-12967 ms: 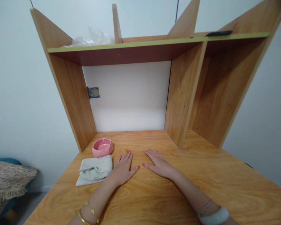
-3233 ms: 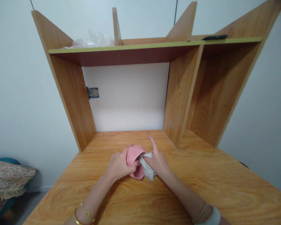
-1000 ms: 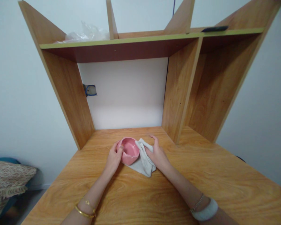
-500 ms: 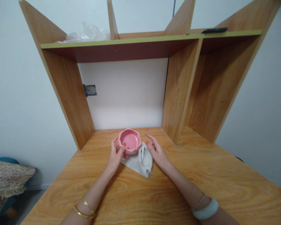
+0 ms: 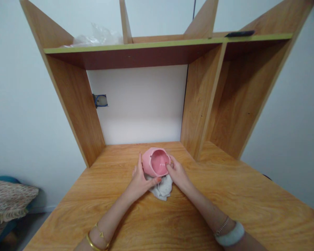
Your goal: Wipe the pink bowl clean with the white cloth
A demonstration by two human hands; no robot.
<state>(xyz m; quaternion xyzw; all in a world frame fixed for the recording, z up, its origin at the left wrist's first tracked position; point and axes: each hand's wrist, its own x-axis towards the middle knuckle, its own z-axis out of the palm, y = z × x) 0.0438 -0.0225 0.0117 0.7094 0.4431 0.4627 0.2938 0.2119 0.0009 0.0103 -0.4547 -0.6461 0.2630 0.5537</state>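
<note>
A small pink ashtray (image 5: 147, 164), bowl-shaped with faceted walls and a notched rim, is tilted on its side with its opening turned to the right. My left hand (image 5: 139, 182) cups it from the left, thumb stretched along its lower front and fingers against its base side. At the right rim, my right hand (image 5: 176, 173) grips the wall with the thumb inside the opening. Beneath the ashtray lies a crumpled light grey cloth (image 5: 162, 190) on the wooden desk, partly hidden by the ashtray and my left thumb.
The wooden desk (image 5: 157, 223) has a shelf unit (image 5: 199, 101) rising at its back. A clear plastic bag (image 5: 96, 37) and a dark flat object (image 5: 240, 33) lie on the upper shelf. A wall box (image 5: 101, 100) is at back left; a patterned cloth (image 5: 10, 198) hangs beyond the left edge.
The ashtray has turned from facing up to tilted rightward and shifted right. My right hand has closed on its rim; my left hand has moved round to its base side. The cloth is bunched smaller.
</note>
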